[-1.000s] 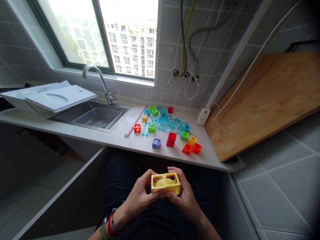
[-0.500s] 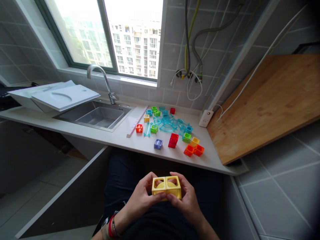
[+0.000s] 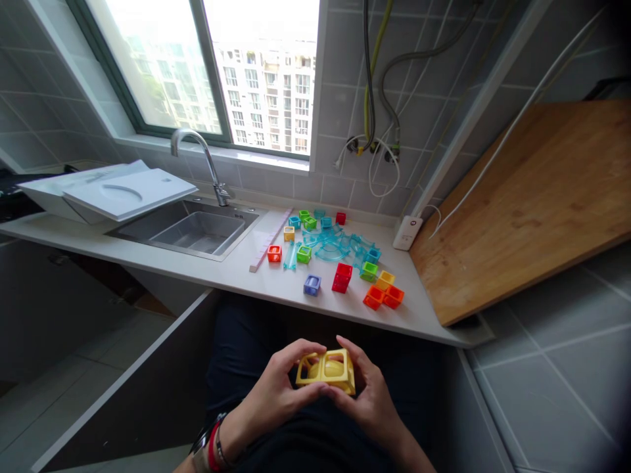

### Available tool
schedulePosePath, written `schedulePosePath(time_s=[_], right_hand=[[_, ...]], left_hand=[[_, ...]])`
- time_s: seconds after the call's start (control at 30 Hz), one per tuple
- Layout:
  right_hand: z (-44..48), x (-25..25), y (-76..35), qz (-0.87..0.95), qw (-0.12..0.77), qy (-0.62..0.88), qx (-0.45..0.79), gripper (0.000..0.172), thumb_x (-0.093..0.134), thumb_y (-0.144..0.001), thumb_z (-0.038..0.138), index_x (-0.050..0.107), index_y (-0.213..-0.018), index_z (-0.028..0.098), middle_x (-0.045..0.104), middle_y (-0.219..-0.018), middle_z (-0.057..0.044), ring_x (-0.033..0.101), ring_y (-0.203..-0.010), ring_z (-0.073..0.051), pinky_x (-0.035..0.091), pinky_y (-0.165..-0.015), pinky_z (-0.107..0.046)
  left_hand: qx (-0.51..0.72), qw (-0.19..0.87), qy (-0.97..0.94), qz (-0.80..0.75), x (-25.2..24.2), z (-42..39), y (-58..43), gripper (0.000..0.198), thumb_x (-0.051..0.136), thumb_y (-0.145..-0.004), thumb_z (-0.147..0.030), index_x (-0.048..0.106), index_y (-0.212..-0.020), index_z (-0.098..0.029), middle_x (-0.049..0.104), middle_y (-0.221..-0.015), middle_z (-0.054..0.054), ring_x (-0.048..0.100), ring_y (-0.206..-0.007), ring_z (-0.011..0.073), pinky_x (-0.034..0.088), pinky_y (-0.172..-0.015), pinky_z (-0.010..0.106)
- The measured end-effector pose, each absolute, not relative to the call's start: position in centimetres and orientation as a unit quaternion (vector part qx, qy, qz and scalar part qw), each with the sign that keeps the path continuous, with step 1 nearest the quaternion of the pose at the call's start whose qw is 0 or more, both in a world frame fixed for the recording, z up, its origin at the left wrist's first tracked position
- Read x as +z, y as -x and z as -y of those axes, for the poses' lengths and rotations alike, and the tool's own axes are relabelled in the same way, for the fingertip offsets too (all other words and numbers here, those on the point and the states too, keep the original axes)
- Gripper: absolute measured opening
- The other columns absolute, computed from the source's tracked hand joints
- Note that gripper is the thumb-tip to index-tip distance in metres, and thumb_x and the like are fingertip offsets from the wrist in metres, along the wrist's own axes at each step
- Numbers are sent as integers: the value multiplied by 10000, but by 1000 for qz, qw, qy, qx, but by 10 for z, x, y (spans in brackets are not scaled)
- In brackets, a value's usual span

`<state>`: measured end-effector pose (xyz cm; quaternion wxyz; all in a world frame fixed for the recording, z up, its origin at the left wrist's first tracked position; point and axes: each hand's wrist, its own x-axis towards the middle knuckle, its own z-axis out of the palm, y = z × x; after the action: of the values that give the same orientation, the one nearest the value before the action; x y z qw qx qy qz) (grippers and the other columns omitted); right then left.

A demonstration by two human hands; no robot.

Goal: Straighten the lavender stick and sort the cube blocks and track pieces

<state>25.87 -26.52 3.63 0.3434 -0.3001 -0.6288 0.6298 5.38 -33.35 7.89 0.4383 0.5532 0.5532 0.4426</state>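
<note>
Two yellow open-frame cubes (image 3: pixel 323 372), side by side & touching, w/ rounded yellow pc. (image 3: pixel 334 368) visible in each; loc. btwn fingers of both hands, this side of bench (image 3: pixel 279 287).

L hand (image 3: pixel 279 387): fingers curved abt. L end, pinching it, thumb along near lower edge. R hand (image 3: pixel 367 394): fingers curved abt. R end, pinching it, thumb likewise (thumb tips nearly meet, mid-pair).

Bench stock, rel. to fingers: 1 violet cube (image 3: pixel 311 284), straight beyond, nr. front edge; 1 red block (image 3: pixel 342 278), beyond & sl. R; 2 orange cubes (image 3: pixel 373 297), farther R, w/ 1 amber cube (image 3: pixel 385 280) just behind; clear-blue track pcs. (image 3: pixel 331 249), well beyond; 1 pink strip (image 3: pixel 269 243), beyond & L.

Also: sink (image 3: pixel 197 231), far L; wooden board (image 3: pixel 532 210), far R, tilted.
</note>
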Motion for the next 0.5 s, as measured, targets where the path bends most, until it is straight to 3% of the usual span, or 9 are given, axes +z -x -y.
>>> schedulePosePath(time_s=[0.17,0.5], right_hand=[[265,36,-261,619,355,301,633,748,839,-806,315,468,-1456,293,689,-1213,-84,727,-1056,-270,588,-937,-388],[265,33,-258,610,360,313,633,806,851,-792,356,451,-1488,276,629,-1367,-124,635,-1243,-314,524,-1045,-443]], left_hand=[[440,428,-554,-562,80,331,-53,506,831,-804,-379,655,-1259,-242,701,-1207,81,664,-1119,267,526,-975,363],[469,430,-538,-553,81,332,-54,439,743,-888,-366,591,-1273,-219,696,-1130,76,670,-1033,238,536,-928,347]])
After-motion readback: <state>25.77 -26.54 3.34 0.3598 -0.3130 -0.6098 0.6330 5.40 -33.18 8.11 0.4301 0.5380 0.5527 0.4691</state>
